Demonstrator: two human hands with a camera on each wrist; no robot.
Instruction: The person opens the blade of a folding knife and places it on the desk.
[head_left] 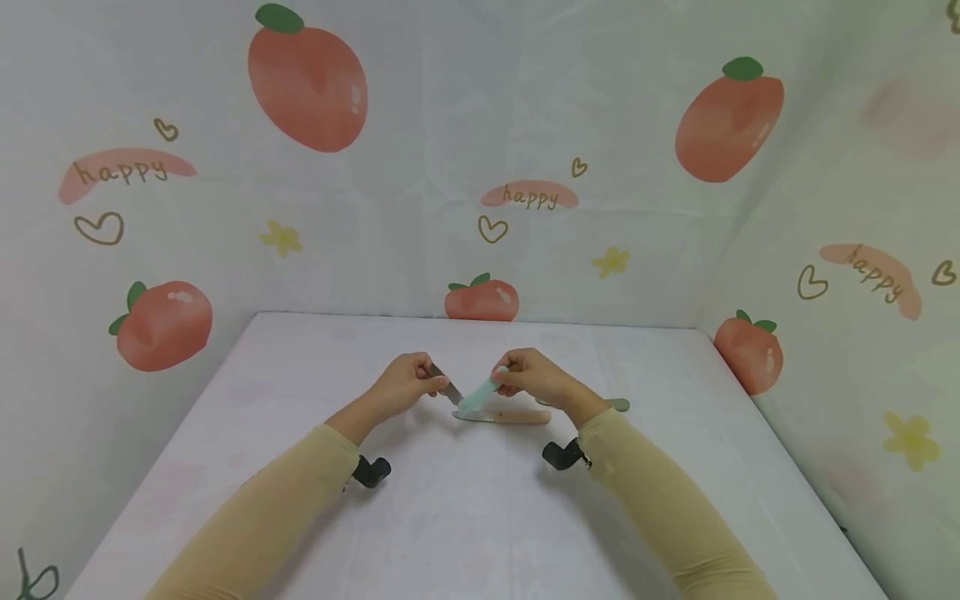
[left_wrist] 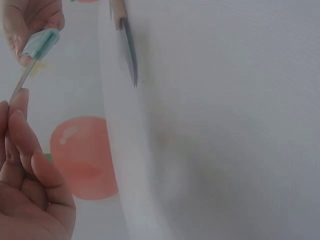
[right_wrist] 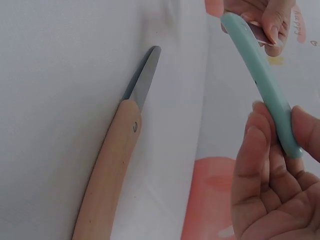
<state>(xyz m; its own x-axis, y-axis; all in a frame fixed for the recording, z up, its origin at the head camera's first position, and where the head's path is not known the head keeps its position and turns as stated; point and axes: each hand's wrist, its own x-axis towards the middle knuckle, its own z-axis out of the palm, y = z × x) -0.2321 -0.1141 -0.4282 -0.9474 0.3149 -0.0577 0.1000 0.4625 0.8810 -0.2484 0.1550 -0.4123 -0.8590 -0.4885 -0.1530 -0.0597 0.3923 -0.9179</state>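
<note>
A folding knife with a mint-green handle [head_left: 480,396] is held above the table between both hands. My left hand [head_left: 408,383] pinches its metal blade [head_left: 450,390] between thumb and fingers. The handle's far end is gripped by my right hand [head_left: 534,375], as the right wrist view shows along the mint handle [right_wrist: 262,75]. Blade and handle stand at an angle, joined at the low point in the head view. Just below lies a wooden-handled folding knife [head_left: 521,417], its blade opened out and pointing left; its wooden handle [right_wrist: 112,165] shows large in the right wrist view.
Behind the right wrist lies another item with a green handle end [head_left: 618,405], mostly hidden by the arm. A white cloth covers the table [head_left: 465,517]. A printed backdrop [head_left: 420,167] rises at the back and sides.
</note>
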